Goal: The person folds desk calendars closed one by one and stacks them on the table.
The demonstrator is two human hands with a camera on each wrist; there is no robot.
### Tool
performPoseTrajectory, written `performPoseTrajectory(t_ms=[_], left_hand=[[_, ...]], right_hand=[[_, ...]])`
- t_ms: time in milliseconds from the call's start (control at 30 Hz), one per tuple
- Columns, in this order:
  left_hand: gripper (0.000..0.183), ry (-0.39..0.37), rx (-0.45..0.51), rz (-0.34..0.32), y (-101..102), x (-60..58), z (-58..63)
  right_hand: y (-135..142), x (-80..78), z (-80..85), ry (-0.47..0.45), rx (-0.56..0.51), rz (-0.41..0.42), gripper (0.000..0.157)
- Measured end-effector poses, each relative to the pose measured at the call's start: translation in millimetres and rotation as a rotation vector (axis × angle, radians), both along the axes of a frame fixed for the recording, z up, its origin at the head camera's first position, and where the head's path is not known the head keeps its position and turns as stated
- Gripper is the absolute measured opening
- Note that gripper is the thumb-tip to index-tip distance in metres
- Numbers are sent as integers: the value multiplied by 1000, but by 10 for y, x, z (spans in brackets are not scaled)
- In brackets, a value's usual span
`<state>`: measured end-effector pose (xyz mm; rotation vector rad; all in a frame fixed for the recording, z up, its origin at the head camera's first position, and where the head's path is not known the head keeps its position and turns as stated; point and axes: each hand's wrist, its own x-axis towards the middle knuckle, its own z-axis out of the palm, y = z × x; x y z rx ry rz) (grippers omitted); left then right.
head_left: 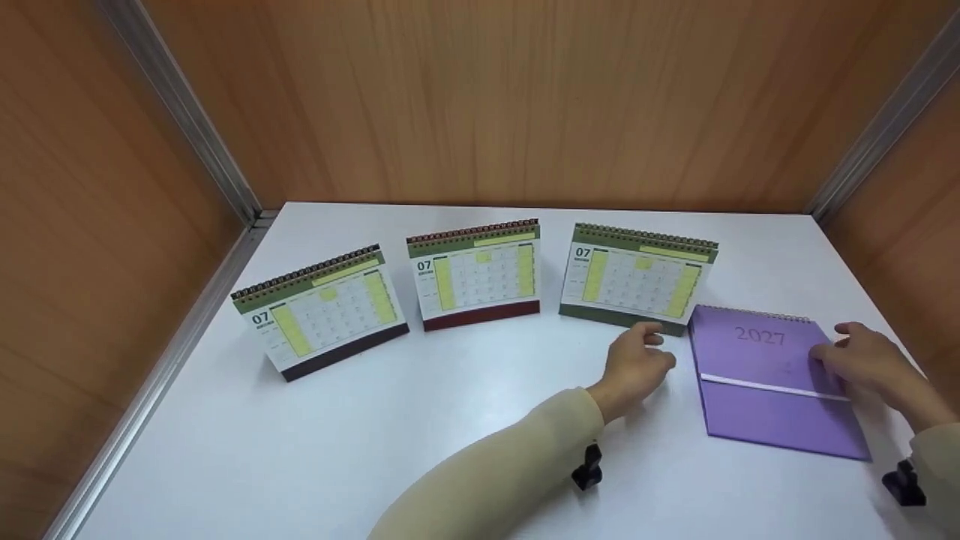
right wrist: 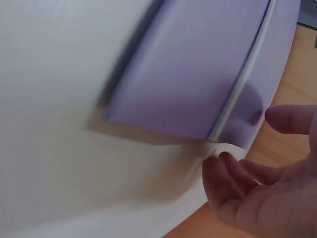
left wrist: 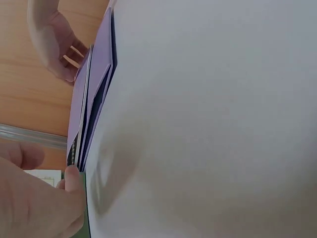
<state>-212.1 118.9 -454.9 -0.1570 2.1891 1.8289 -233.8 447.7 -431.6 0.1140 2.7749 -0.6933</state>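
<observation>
A purple desk calendar [head_left: 772, 420] marked 2027 lies flat at the right of the white table, with a whitish band across its cover. My right hand [head_left: 870, 364] is at its right edge; in the right wrist view the thumb [right wrist: 290, 119] and the fingers stand apart with a gap between them. Left of the calendar, my left hand [head_left: 634, 367] has loosely bent fingers and holds nothing. It is in front of a standing green-based calendar [head_left: 637, 277] open at 07. Whether its fingertip touches the purple calendar in the left wrist view, I cannot tell.
Two more calendars showing 07 stand to the left, one with a red base [head_left: 480, 277] and one with a dark base [head_left: 322, 315]. Wooden panels [head_left: 480, 97] enclose the white table [head_left: 300, 450] at the back and sides.
</observation>
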Motion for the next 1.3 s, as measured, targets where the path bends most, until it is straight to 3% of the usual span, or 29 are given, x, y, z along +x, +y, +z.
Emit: performPoseTrajectory(t_ms=[133, 300, 533, 700, 1067, 1300], left_hand=[[49, 118, -30, 21, -262, -61, 68], [52, 248, -80, 43, -524, -176, 142], [55, 306, -41, 100, -763, -291, 264], [57, 325, -62, 121, -871, -331, 300], [59, 379, -159, 104, -1081, -391, 232], [62, 355, -150, 74, -1170, -442, 183]], right_hand=[[-92, -5, 153, 99, 25, 18, 79], [-231, -11, 371, 164, -38, 43, 75], [-509, -53, 628, 130, -143, 49, 75], [-673, -122, 778, 63, -260, 54, 77], [-994, -287, 677, 56, -599, 44, 79], [-1166, -361, 584, -36, -791, -17, 79]])
